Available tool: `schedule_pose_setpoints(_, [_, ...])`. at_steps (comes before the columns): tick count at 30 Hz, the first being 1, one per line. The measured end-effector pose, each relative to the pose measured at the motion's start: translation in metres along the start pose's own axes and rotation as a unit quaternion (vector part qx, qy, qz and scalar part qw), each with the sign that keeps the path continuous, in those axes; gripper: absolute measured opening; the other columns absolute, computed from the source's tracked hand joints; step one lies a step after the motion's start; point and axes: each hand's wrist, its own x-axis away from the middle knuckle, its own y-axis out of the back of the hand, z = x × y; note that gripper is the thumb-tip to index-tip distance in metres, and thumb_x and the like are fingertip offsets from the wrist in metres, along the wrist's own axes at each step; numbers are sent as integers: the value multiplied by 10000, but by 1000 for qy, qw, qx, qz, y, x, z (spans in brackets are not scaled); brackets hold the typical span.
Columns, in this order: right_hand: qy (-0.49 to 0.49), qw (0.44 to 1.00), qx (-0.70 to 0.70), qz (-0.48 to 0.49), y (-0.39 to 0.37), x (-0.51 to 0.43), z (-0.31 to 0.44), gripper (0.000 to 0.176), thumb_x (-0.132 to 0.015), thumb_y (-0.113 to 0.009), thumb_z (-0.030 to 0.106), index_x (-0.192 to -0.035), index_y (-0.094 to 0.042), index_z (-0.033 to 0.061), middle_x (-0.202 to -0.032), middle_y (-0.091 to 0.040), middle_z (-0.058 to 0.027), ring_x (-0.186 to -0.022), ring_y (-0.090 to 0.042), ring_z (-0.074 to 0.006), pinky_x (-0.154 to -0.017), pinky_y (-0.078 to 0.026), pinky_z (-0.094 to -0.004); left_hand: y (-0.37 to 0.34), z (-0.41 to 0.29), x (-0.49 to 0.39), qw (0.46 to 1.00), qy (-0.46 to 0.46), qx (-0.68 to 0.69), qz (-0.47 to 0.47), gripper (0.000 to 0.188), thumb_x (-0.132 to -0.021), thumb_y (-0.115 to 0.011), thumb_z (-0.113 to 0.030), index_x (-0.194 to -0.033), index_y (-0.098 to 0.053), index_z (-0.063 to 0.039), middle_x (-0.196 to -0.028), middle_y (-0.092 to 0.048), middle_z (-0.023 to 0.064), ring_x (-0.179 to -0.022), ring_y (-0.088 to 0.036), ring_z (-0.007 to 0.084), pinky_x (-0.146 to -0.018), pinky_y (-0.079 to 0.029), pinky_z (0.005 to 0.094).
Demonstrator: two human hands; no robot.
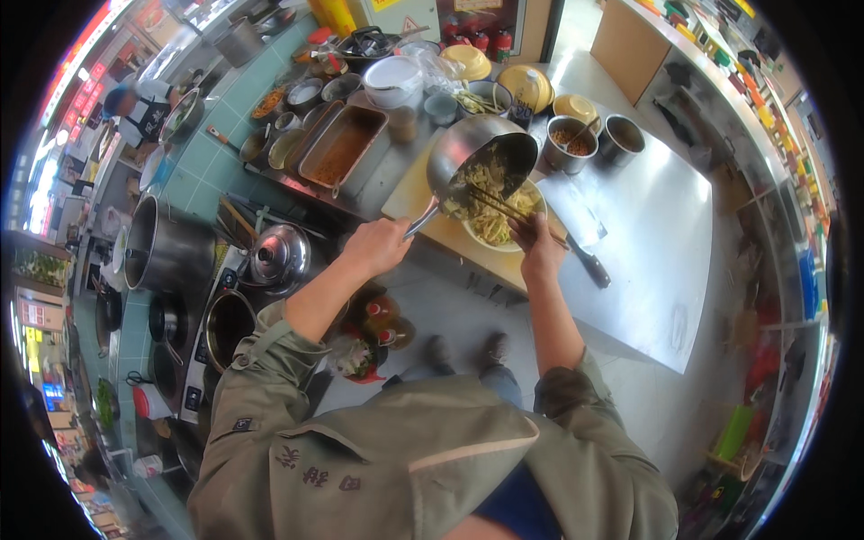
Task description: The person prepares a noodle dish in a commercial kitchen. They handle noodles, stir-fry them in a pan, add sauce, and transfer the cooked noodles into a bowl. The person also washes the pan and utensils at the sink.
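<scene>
My left hand (378,244) grips the metal handle of a wok (451,150), which is tilted on its side so that its dark inside faces right and down. Pale yellowish food clings to the wok's lower wall. Held in my right hand (542,251), a pair of wooden chopsticks (501,204) reaches to the food at the wok's rim. Just below that rim stands a pale bowl (544,202) heaped with noodle-like food (498,226). The bowl rests on a yellowish cutting board (422,185) and is partly hidden by the wok and my right hand.
A cleaver (588,262) lies right of the bowl on the steel counter (648,270). Metal pots (570,162) and a rectangular tray (344,145) stand behind the board. To the left are a lidded pot (280,256) and a stove (209,337). Another person (138,111) is beyond the tiled ledge.
</scene>
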Motion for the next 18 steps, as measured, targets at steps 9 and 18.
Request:
schedule_pose_setpoints(9, [-28, 996, -86, -17, 29, 39, -44, 326, -1041, -629, 192, -1253, -599, -53, -1169, -701, -191, -1078, -718, -364, -877, -618, -408, -2, -16, -5, 999, -9, -47, -22, 263, -961, -622, -314, -1021, -610, -59, -862, -694, 241, -857, -662, 481, -744, -524, 573])
schedule_pose_setpoints(18, [39, 997, -62, -30, 42, 35, -29, 348, -1032, -653, 185, -1260, -590, -69, -1184, -688, -207, -1088, -717, -358, -867, -610, -409, 2, -51, -11, 995, 22, -94, -35, 267, -962, -622, -311, -1010, -616, -49, -884, -703, 252, -877, -665, 489, -780, -527, 581])
